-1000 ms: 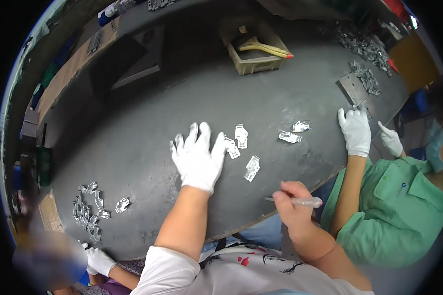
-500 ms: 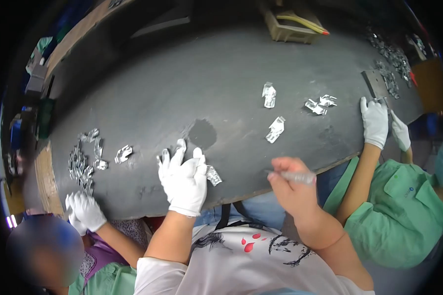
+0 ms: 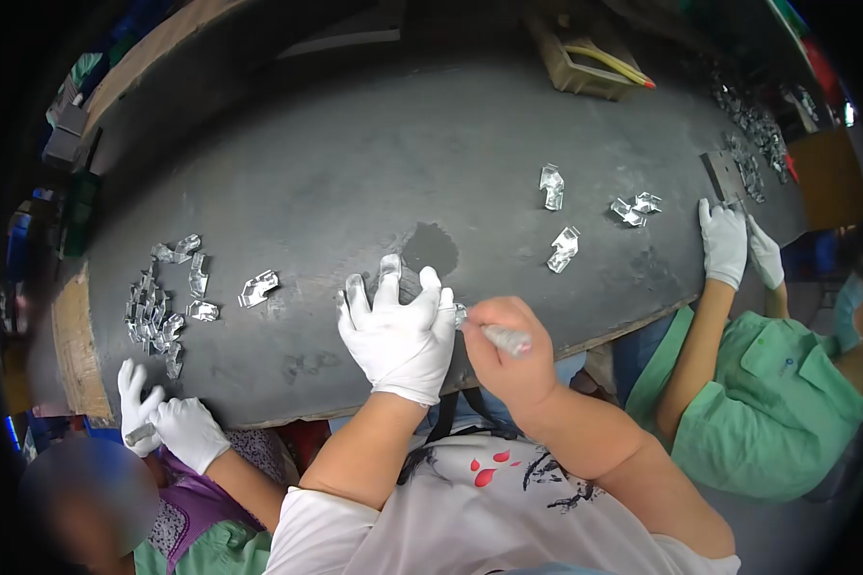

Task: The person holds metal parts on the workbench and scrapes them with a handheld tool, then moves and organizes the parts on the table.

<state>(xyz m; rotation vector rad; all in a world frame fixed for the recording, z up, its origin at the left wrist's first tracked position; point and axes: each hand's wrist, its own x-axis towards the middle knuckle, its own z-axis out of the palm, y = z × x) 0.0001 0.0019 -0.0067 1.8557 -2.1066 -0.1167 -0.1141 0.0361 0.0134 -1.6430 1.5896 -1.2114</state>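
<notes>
The left hand (image 3: 398, 335), in a white fabric glove with greyed fingertips, lies palm down and open on the dark grey tabletop (image 3: 355, 144), its fingers spread and its thumb next to a small, bright, bent sheet-metal piece (image 3: 461, 315). That piece sits between the two hands, mostly hidden by them, and whether the thumb presses on it cannot be told. The bare right hand (image 3: 514, 372) is closed around a translucent, pen-shaped tool (image 3: 506, 338) with a pinkish end; its tip is hidden behind the fingers, close to the piece. Just beyond the gloved fingers is a dark, rounded patch (image 3: 432, 246) on the tabletop. Farther right lie two separate silvery pieces (image 3: 564, 249) and, beside them, an overlapping silvery pair (image 3: 635, 209). To the left, one silvery piece (image 3: 258, 287) lies near a loose cluster of similar metal pieces (image 3: 149, 309). A tan plastic bin (image 3: 594, 82) holding a yellow-handled tool with a red tip (image 3: 609, 65) stands at the far side. On the right, a green-shirted co-worker's white-gloved hand (image 3: 724, 244) is at a grey metal block (image 3: 723, 176); on the left, another co-worker's white-gloved hands (image 3: 191, 433) are close together at the table edge.
</notes>
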